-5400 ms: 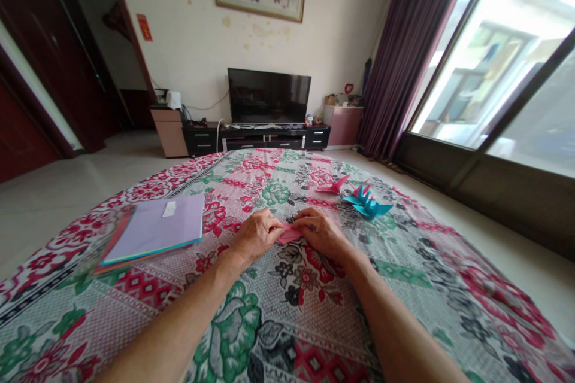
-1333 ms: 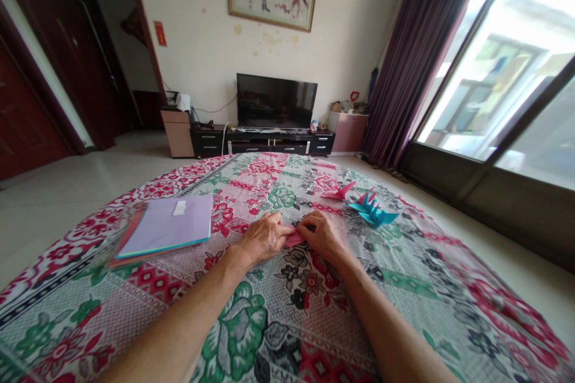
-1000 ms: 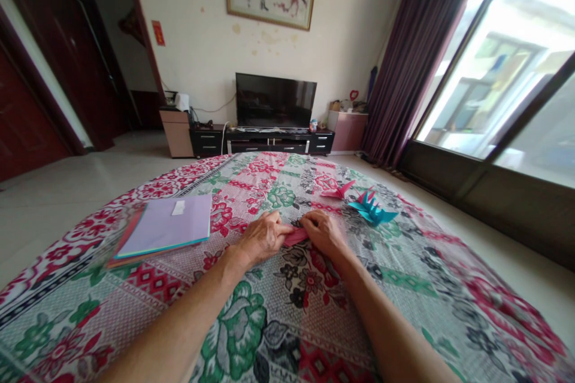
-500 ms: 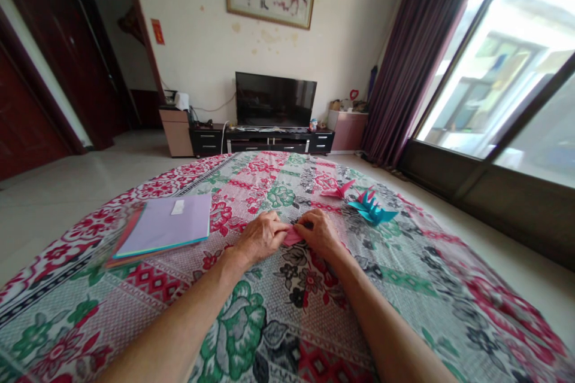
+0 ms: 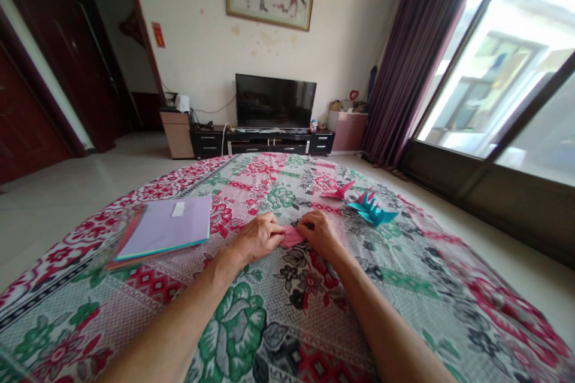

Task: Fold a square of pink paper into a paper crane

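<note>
A small folded piece of pink paper (image 5: 293, 236) lies between my two hands, low over the patterned tablecloth (image 5: 309, 323). My left hand (image 5: 262, 236) pinches its left edge, fingers curled. On the opposite side my right hand (image 5: 320, 233) has its thumb and fingers closed on the paper's right edge. Part of the paper is hidden under the fingertips. To the right sit folded paper cranes: a pink crane (image 5: 340, 190) and, closer to me, teal cranes (image 5: 375, 213) bunched with another pink one behind.
A stack of coloured paper sheets (image 5: 166, 227), lilac on top with a small white label (image 5: 178, 209), lies left of my hands. Beyond the round table's far edge stand a low cabinet (image 5: 269, 142) and a television (image 5: 275, 100). A window (image 5: 507, 78) is at the right.
My hands have drawn slightly apart, so a little more of the pink paper shows between them. The cranes and the sheet stack stay put.
</note>
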{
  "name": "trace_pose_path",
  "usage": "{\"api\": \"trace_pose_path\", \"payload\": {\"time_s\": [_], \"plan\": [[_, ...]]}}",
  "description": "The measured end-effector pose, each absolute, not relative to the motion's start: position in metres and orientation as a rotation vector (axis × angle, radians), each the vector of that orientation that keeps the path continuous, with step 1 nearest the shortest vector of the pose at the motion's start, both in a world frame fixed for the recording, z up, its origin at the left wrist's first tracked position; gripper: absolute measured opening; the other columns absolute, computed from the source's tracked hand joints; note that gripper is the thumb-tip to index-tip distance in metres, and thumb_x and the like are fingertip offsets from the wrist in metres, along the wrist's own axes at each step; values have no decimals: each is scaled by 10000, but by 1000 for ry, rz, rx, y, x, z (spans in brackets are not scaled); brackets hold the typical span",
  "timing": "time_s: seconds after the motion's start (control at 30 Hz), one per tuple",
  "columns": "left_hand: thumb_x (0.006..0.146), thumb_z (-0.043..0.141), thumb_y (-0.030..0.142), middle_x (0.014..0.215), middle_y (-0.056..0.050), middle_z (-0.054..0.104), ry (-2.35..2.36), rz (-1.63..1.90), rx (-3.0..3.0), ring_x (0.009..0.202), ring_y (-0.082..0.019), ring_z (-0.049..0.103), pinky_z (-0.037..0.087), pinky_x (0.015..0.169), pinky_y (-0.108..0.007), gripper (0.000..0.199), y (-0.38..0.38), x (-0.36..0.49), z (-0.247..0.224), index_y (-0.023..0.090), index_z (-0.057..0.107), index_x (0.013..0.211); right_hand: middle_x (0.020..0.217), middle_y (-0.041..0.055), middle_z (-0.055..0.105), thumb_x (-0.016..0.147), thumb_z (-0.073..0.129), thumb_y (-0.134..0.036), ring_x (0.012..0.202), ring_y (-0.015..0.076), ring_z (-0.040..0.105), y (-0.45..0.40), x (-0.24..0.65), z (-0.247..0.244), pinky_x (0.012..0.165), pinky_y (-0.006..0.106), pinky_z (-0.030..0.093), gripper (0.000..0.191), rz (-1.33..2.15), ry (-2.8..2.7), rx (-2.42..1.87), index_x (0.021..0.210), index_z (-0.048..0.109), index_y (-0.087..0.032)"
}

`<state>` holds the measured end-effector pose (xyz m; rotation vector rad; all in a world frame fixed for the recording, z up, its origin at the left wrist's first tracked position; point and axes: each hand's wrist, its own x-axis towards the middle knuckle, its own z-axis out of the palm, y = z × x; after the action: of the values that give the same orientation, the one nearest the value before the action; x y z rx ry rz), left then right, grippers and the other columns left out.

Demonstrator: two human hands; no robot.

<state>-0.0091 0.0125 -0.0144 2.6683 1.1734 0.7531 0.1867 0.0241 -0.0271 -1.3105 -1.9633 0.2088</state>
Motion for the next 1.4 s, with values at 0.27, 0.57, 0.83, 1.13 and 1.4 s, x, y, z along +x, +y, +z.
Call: {"api": "trace_pose_path", "payload": {"time_s": [0.27, 0.57, 0.83, 1.13, 1.4], "plan": [[807, 525, 282, 799, -26, 564, 1241, 751, 2629, 734, -123, 523, 436, 686, -236, 217, 16, -9, -18, 258, 707, 923, 689, 12, 636, 693, 545, -107, 743, 151, 560, 26, 187, -27, 729, 266, 410, 153, 227, -1948, -1308, 603, 643, -183], [777, 539, 256, 745, -9, 567, 1203, 768, 2577, 721, -124, 529, 430, 663, -227, 196, 19, -9, -17, 266, 715, 862, 823, 42, 640, 759, 549, -254, 802, 162, 563, 17, 180, -24, 771, 290, 416, 139, 222, -1889, -1342, 749, 679, -206], [783, 533, 262, 735, -8, 563, 1230, 726, 2589, 710, -121, 526, 425, 648, -221, 222, 17, -9, -13, 257, 707, 921, 843, 45, 612, 713, 635, -319, 811, 176, 536, 17, 174, -28, 757, 307, 393, 107, 125, -1912, -1451, 704, 679, -221], [757, 568, 310, 826, -8, 589, 1351, 726, 2513, 734, -111, 552, 445, 705, -211, 263, 17, -10, -13, 257, 676, 990, 948, 46, 636, 767, 545, -213, 908, 176, 550, 13, 183, -24, 853, 317, 387, 151, 188, -2041, -1294, 809, 689, -227], [707, 576, 224, 1047, -67, 608, 1346, 811, 2598, 938, -179, 559, 448, 870, -300, 379, 19, -9, -17, 175, 618, 1080, 880, 44, 632, 642, 586, -133, 865, 189, 554, 6, 178, -20, 821, 324, 398, 166, 199, -2032, -1298, 794, 617, -192]]}}
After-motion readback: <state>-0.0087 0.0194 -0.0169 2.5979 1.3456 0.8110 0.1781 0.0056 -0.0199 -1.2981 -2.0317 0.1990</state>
